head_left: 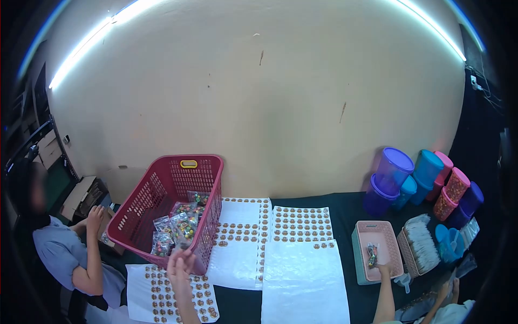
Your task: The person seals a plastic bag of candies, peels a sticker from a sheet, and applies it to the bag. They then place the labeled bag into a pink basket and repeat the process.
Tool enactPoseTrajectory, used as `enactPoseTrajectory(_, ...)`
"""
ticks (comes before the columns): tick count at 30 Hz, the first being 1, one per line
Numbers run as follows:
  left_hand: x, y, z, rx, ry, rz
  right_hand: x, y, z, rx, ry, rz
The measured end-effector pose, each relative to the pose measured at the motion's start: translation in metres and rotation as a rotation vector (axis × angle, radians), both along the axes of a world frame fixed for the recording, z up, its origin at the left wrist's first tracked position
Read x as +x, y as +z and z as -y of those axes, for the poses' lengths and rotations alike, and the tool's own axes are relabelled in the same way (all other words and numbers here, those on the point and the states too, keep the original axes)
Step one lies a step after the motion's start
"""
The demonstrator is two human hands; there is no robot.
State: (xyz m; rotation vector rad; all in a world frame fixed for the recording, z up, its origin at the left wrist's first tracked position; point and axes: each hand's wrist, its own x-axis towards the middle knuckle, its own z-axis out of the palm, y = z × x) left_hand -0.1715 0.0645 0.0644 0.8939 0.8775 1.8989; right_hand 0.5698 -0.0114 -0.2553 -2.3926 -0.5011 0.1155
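Observation:
My left hand (pixel 181 265) is raised at the near rim of a maroon plastic laundry basket (pixel 208 243), fingers loosely apart, with nothing visible in them. Inside the basket lie several clear packets (pixel 184 227) of small colourful pieces, one close to my fingertips. On the right, my right hand (pixel 384 268) reaches over the near side of a pink plastic basket (pixel 380 229). Its fingertips are at a small clear packet (pixel 372 255) of similar colourful pieces and seem closed on its edge; the grip is partly hidden.
White sheets with rows of round brown stickers (pixel 301 224) cover the dark table. A wicker basket of white packets (pixel 421 243), a blue container (pixel 449 243) and lidded tubs (pixel 396 170) stand right. Co-workers sit left (pixel 81 259) and lower right (pixel 442 313).

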Motion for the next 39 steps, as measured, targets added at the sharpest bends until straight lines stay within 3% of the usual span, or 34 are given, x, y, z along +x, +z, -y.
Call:
enactPoseTrajectory(1, 0.002, -0.007, 0.003, -0.023, -0.026, -0.07, -0.001, 0.016, 0.0, -0.097, 0.001, -0.173)
enactPoseTrajectory(5, 0.017, -0.025, 0.015, -0.163, -0.075, -0.195, -0.031, 0.052, -0.005, -0.191, 0.014, -0.125)
enactPoseTrajectory(9, 0.025, -0.059, 0.024, -0.281, -0.059, -0.151, -0.083, 0.105, -0.009, -0.363, 0.051, -0.051)
enactPoseTrajectory(10, 0.027, -0.065, 0.026, -0.279, -0.058, -0.148, -0.082, 0.103, -0.012, -0.361, 0.052, -0.048)
enactPoseTrajectory(12, 0.036, -0.071, 0.031, -0.348, -0.055, -0.151, -0.082, 0.093, -0.016, -0.397, 0.291, 0.023)
enactPoseTrajectory(17, 0.05, -0.067, 0.028, -0.391, -0.089, -0.236, -0.072, 0.087, -0.024, -0.277, 0.409, -0.013)
enactPoseTrajectory(20, 0.058, -0.061, 0.024, -0.39, -0.111, -0.206, -0.088, 0.104, -0.038, -0.361, 0.334, -0.231)
enactPoseTrajectory(22, 0.063, -0.061, 0.022, -0.382, -0.134, -0.219, -0.1, 0.093, -0.044, -0.426, 0.211, -0.042)
enactPoseTrajectory(27, 0.069, -0.072, 0.019, -0.334, -0.234, -0.235, -0.122, 0.118, -0.053, -0.372, 0.089, -0.115)
enactPoseTrajectory(30, 0.071, -0.076, 0.021, -0.319, -0.259, -0.266, -0.133, 0.124, -0.06, -0.44, -0.045, 0.018)
enactPoseTrajectory(32, 0.07, -0.077, 0.022, -0.305, -0.276, -0.254, -0.14, 0.126, -0.07, -0.21, -0.262, 0.09)
enactPoseTrajectory(33, 0.068, -0.079, 0.022, -0.287, -0.272, -0.285, -0.142, 0.128, -0.075, -0.208, -0.261, 0.091)
enactPoseTrajectory(35, 0.067, -0.082, 0.023, -0.271, -0.265, -0.313, -0.154, 0.146, -0.085, 0.267, -0.243, 0.407)
enactPoseTrajectory(36, 0.066, -0.083, 0.023, -0.276, -0.282, -0.334, -0.169, 0.161, -0.09, 0.264, -0.242, 0.406)
enactPoseTrajectory(38, 0.066, -0.085, 0.023, -0.287, -0.307, -0.361, -0.217, 0.2, -0.1, 0.658, 0.185, 0.373)
enactPoseTrajectory(39, 0.07, -0.087, 0.022, -0.308, -0.336, -0.396, -0.245, 0.213, -0.101, 0.665, 0.4, 0.311)
